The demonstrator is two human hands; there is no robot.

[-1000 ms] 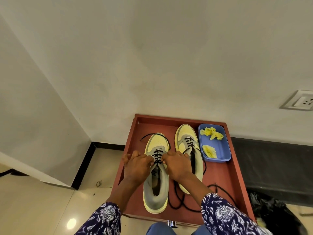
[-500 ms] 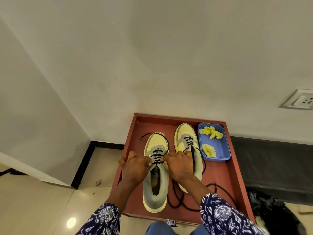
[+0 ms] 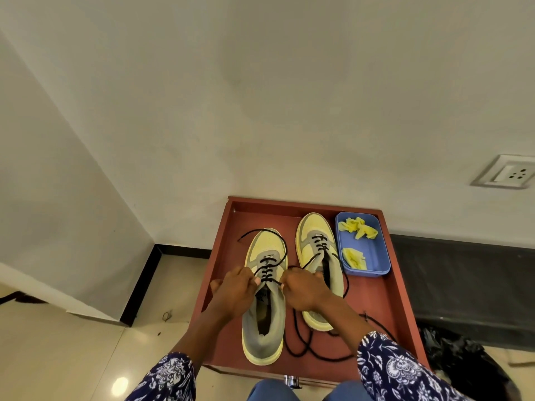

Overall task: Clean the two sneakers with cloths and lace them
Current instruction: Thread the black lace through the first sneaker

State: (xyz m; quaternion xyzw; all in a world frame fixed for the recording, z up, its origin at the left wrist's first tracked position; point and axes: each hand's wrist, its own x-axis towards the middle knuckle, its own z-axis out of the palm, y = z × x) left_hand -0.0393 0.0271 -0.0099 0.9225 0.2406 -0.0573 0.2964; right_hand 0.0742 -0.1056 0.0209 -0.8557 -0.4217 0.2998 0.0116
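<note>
Over the last second my two hands have crept a little up the tongue of the left sneaker (image 3: 265, 302), toward the toe, and the lacing under them looks one crossing further along. So I judge I am about midway up this shoe's eyelets, with the upper holes still unthreaded and the bow not yet tied.

My left hand (image 3: 236, 290) sits on the sneaker's outer flank, fingers curled, and seems to pinch the black lace (image 3: 267, 270) at the eyelet row. My right hand (image 3: 304, 287) mirrors it on the inner side, fingers curled tightly around the other strand. The fingertips are small in this view, so I cannot tell for sure which eyelet each end is entering.

The left sneaker lies toe toward the far edge of the red-brown tray (image 3: 373, 302), left of centre, with its heel near the front edge. It is pale yellow at the toe and grey around the collar. A loose lace end loops over its toe toward the far left corner. The right sneaker (image 3: 317, 256) lies just beside it, laced only partway, its long lace trailing in coils toward the front edge.

At the far right corner sits the blue tub (image 3: 373, 256) holding the crumpled yellow cloths (image 3: 357, 228).
</note>
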